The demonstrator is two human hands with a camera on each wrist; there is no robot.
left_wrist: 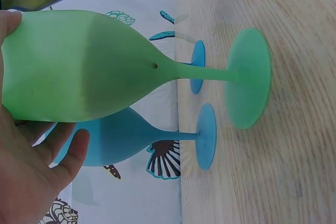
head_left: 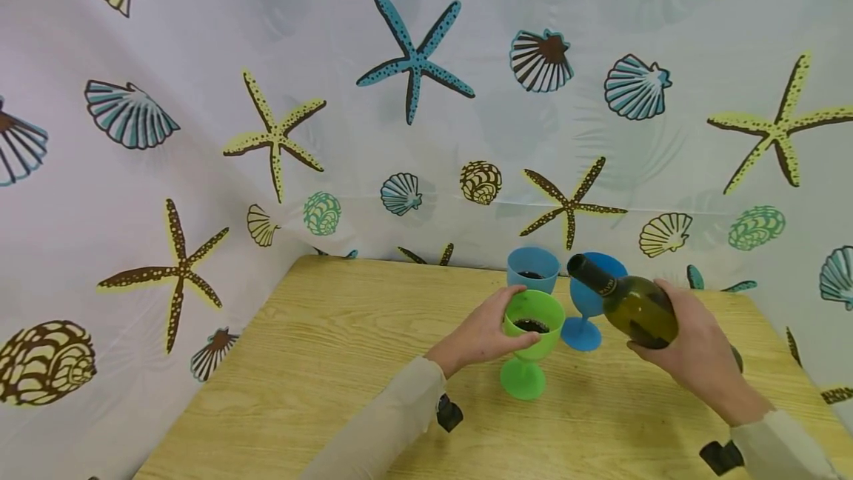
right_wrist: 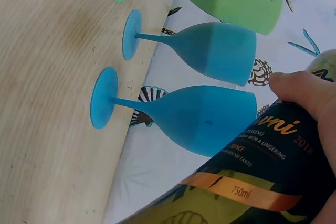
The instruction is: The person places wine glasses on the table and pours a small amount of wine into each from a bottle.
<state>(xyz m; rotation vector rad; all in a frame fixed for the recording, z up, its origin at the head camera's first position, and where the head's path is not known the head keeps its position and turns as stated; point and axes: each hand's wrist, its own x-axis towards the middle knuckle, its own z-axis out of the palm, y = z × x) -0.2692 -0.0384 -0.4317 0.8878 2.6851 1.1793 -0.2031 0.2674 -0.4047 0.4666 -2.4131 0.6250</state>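
My left hand (head_left: 476, 332) grips a light green wine goblet (head_left: 543, 347) round its bowl, thumb on the near side and fingers on the far side. Dark liquid shows inside this goblet, which stands upright with its foot close against the table. In my right hand (head_left: 700, 350) is a dark green wine bottle (head_left: 640, 310), tilted with its mouth up and to the left. The bottle's neck overlaps a blue goblet (head_left: 586, 302) in the head view. Behind the green goblet stands a lighter blue goblet (head_left: 533, 261), also with dark liquid in it. The bottle's label (right_wrist: 273, 145) reads 750ml.
A light wooden table (head_left: 333, 347) carries the goblets near its back edge. Behind it and along the left hangs a white cloth (head_left: 333, 28) printed with starfish and shells. Black wrist straps (head_left: 449, 413) sit at both sleeves.
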